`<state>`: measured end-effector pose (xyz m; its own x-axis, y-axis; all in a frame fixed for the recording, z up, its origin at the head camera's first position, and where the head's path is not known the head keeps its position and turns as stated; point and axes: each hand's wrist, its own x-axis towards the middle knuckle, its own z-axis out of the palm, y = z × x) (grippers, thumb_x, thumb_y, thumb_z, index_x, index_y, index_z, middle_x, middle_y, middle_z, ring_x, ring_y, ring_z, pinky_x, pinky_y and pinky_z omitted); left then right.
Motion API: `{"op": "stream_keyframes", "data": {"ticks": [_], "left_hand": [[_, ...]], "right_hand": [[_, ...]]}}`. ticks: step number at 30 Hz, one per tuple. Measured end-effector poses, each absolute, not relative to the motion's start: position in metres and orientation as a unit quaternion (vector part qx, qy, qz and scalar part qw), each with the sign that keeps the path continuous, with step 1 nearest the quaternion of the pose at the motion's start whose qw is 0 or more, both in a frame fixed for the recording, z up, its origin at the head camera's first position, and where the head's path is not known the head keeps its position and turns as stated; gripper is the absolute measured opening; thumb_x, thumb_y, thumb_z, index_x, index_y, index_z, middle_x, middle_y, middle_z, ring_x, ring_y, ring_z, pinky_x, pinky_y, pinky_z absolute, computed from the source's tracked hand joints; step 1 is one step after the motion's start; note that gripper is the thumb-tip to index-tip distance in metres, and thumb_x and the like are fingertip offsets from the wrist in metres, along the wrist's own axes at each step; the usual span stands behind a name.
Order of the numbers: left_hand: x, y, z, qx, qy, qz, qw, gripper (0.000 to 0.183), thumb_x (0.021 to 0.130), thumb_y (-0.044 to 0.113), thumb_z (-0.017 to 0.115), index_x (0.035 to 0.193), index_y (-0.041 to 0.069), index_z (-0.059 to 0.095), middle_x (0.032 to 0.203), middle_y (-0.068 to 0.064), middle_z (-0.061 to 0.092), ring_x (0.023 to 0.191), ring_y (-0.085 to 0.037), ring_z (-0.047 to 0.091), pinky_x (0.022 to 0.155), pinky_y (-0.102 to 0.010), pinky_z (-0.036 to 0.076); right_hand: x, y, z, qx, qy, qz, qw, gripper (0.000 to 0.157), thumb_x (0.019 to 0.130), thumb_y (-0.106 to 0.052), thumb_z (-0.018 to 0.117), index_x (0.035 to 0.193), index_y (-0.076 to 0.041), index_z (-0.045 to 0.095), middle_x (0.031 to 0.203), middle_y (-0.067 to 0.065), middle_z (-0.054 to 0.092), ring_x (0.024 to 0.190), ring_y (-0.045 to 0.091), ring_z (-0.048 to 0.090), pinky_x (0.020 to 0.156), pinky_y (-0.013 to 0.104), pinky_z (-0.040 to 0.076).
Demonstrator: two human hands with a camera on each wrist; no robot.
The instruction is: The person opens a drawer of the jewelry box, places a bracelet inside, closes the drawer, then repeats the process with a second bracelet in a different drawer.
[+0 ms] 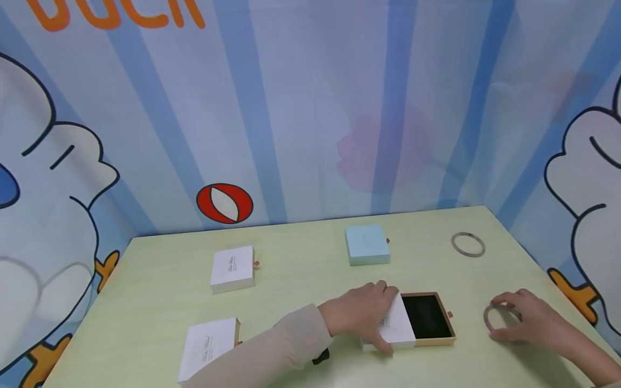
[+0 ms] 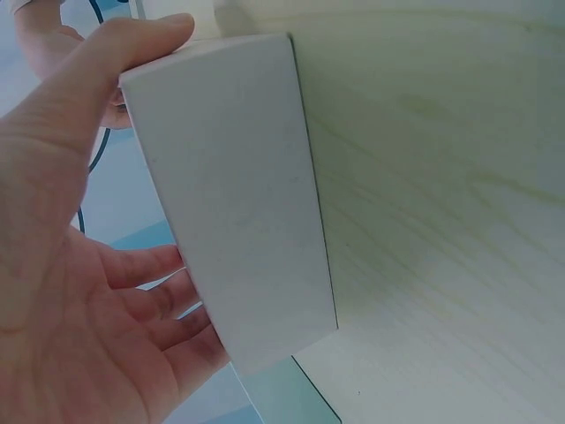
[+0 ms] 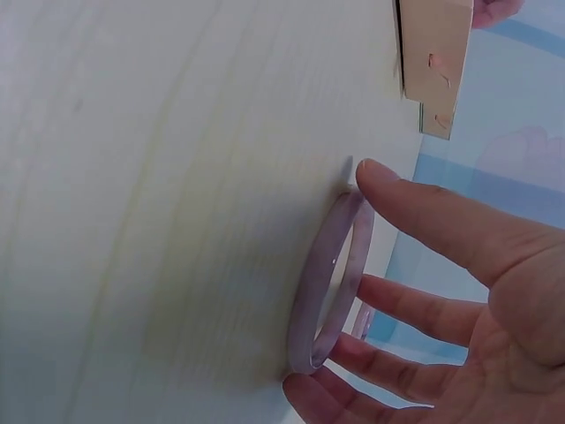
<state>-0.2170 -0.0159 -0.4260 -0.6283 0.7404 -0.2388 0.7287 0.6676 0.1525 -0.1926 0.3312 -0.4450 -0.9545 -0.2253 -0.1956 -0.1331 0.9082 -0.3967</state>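
My left hand [image 1: 361, 312] spans a white jewelry box [image 1: 395, 326], thumb on its near side and fingers over the far side. The box's tan-edged drawer [image 1: 436, 341] is slid out to the right, showing a black lining. In the left wrist view, the thumb and fingers hold opposite sides of the white box [image 2: 229, 194]. At the right of the table, my right hand [image 1: 533, 323] holds a pale mauve bangle [image 1: 487, 318] between thumb and fingers. The right wrist view has this bangle [image 3: 318, 283] tilted close over the tabletop, thumb tip at its upper end.
Another bangle [image 1: 468, 255] lies at the back right. A light blue box [image 1: 367, 245] sits at the back middle. Two white boxes, one behind [image 1: 233, 268] and one in front [image 1: 208, 342], stand on the left. A printed cloth backdrop [image 1: 310, 108] rises behind the table [image 1: 291, 253].
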Motion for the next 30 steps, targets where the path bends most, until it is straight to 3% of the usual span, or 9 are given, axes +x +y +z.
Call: {"op": "stream_keyframes", "data": {"ticks": [19,30], "left_hand": [[-0.2175,-0.0156,-0.4239,0.414,0.9,0.021,0.135,0.1,0.07,0.064,0.081,0.145,0.013,0.038,0.119,0.004,0.051,0.094,-0.007,0.047,0.081,-0.017,0.046],[-0.2161,-0.0166,-0.4229,0.412,0.901,0.02,0.139,0.1,0.07,0.064,0.081,0.145,0.013,0.039,0.119,0.004,0.051,0.093,-0.007,0.047,0.081,-0.017,0.046]], "right_hand": [[-0.1946,0.3298,-0.444,-0.101,0.973,-0.181,0.099,0.058,0.067,-0.025,0.093,0.107,0.006,0.065,0.094,0.013,0.056,0.087,0.033,0.057,0.073,0.05,0.051],[-0.1976,0.3294,-0.4467,-0.093,0.974,-0.175,0.108,0.057,0.064,-0.028,0.094,0.104,0.002,0.068,0.092,0.011,0.057,0.084,0.029,0.056,0.07,0.044,0.05]]}}
